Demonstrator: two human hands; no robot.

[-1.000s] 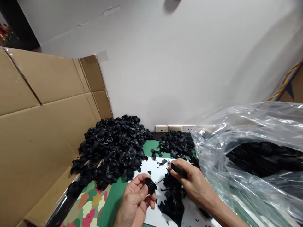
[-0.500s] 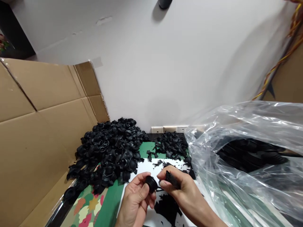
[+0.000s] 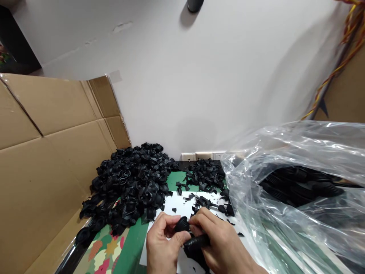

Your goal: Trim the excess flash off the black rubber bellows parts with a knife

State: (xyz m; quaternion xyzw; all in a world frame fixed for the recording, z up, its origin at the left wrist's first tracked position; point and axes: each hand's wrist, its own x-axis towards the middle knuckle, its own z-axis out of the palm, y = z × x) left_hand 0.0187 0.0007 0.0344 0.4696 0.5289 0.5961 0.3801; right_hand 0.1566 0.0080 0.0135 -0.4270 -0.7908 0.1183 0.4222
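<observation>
My left hand (image 3: 161, 245) pinches a small black ribbed rubber part (image 3: 181, 224) between thumb and fingers. My right hand (image 3: 221, 245) is closed round a black handled tool (image 3: 196, 241) and its fingertips touch the same rubber part. Both hands meet low in the middle, over a white sheet (image 3: 178, 205) strewn with black trimmings (image 3: 209, 203). A large heap of black ribbed rubber parts (image 3: 131, 186) lies just left and behind my hands.
A cardboard box wall (image 3: 48, 152) stands at the left. At the right, a clear plastic bag (image 3: 299, 190) holds more black ribbed pieces. A smaller pile of black scraps (image 3: 207, 175) sits by the white wall, near sockets (image 3: 199, 156). A green patterned mat (image 3: 114, 247) covers the table.
My right hand has moved left from the scraps and met my left hand at the rubber part. The tool now lies lower in my right hand.
</observation>
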